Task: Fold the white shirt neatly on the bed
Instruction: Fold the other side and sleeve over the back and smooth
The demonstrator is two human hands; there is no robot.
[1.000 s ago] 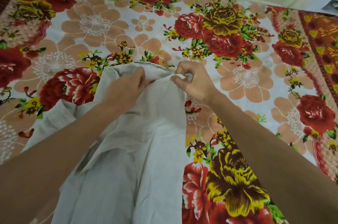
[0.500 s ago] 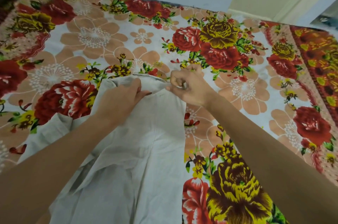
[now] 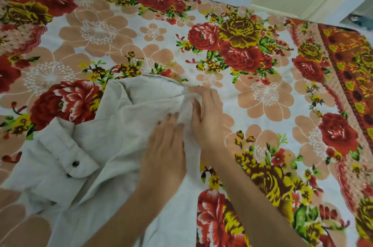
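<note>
On the bed (image 3: 262,93), both hands seemingly press the white shirt (image 3: 125,125) flat.

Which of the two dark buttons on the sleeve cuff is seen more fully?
The upper button, near the middle of the cuff, shows as a full round disc. The lower button peeks out at the cuff's edge, partly hidden.
</note>
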